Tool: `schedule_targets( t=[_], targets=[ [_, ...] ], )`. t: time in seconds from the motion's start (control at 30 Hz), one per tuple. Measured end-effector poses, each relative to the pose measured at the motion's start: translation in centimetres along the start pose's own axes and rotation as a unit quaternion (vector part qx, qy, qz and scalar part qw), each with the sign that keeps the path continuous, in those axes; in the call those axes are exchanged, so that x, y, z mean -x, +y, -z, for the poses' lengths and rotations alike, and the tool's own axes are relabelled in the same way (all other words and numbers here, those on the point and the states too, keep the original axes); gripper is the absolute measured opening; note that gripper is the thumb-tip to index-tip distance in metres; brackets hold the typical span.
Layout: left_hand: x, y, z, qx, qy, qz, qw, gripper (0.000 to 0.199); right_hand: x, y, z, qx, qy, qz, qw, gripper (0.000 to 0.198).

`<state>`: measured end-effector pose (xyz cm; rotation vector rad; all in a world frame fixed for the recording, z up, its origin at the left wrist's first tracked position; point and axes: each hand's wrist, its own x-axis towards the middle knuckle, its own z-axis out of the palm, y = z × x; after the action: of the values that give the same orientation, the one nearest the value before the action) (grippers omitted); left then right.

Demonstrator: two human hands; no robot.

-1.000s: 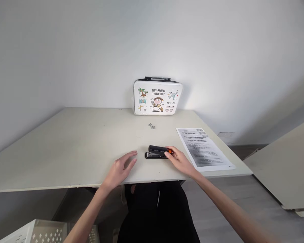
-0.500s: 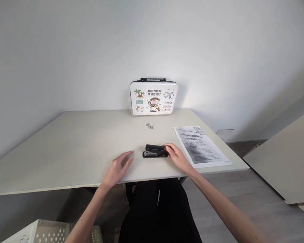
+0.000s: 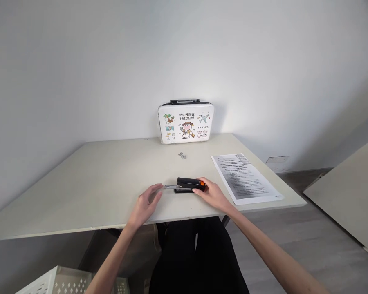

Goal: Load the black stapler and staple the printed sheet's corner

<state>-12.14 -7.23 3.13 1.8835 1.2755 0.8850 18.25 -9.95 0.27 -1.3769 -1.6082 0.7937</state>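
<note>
A black stapler (image 3: 188,183) with an orange button at its rear lies on the pale table, its nose toward the left. From its front sticks out a metal staple tray (image 3: 170,187). My right hand (image 3: 211,194) grips the stapler's rear end, thumb on the near side and fingers on the far side. Close to the tray's tip is my left hand (image 3: 147,204), resting at the table with thumb and fingers apart and nothing in it. Farther back lie small grey strips of staples (image 3: 182,155).
A printed sheet of paper (image 3: 245,178) lies on the right of the table (image 3: 88,183). A white case (image 3: 186,122) with cartoon pictures and a black handle leans against the wall. Below the table's left front edge stands a white perforated basket (image 3: 70,281).
The stapler's staple tray has slid out of its front toward my left hand. My right thumb has moved to the stapler's near side. The camera view has shifted slightly.
</note>
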Motion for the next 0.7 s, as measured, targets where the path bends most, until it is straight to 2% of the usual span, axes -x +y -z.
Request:
schedule_targets(
  t=[0.13,0.23,0.3,0.37,0.43,0.47,0.57,0.7],
  targets=[
    [-0.3,-0.1,-0.5,0.064,0.017,0.03,0.997,0.047,0.2,0.2,0.0,0.005,0.025,0.007,1.0,0.039],
    [-0.6,0.5,-1.5,0.175,0.033,0.076,0.981,0.045,1.0,-0.3,0.1,0.004,0.058,0.028,0.998,0.032],
    [-0.9,1.4,-2.3,0.317,0.015,0.117,0.941,0.046,1.8,-1.3,0.0,0.018,0.08,0.059,0.995,0.027],
    [-1.3,2.4,-3.1,0.463,-0.019,0.168,0.87,0.047,2.5,-2.5,-0.1,0.048,0.102,0.127,0.986,0.023],
    [-1.9,3.2,-3.7,0.555,-0.038,0.219,0.802,0.042,2.9,-3.6,-0.1,0.102,0.124,0.226,0.961,0.027],
    [-2.3,3.5,-3.9,0.58,-0.036,0.238,0.778,0.039,3.1,-4.0,-0.1,0.137,0.134,0.275,0.942,0.032],
    [-3.2,3.7,-4.4,0.617,-0.017,0.266,0.74,0.032,3.2,-4.7,0.1,0.242,0.151,0.369,0.884,0.043],
    [-3.9,2.9,-4.7,0.621,-0.017,0.279,0.732,0.031,3.2,-4.5,0.2,0.31,0.141,0.415,0.844,0.041]
  ],
)
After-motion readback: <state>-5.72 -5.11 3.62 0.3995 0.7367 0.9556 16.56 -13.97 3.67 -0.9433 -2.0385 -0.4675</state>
